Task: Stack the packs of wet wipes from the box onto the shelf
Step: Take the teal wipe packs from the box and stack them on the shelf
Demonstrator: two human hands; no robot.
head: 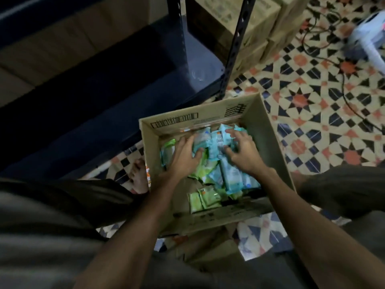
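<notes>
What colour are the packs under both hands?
Light blue packs, seen in the head view; green ones lie nearer.

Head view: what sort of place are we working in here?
Probably a storeroom or shop back room: dark metal shelving, stacked cardboard cartons beside it, and an open box of wet wipe packs on patterned floor tiles.

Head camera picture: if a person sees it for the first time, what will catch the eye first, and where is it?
First come the two hands, the left hand and the right hand, reaching into the open cardboard box in the middle and closing around blue packs of wipes. Green packs lie nearer the person. The bright patterned floor tiles fill the right side, and the dark shelf stands on the left.
</notes>
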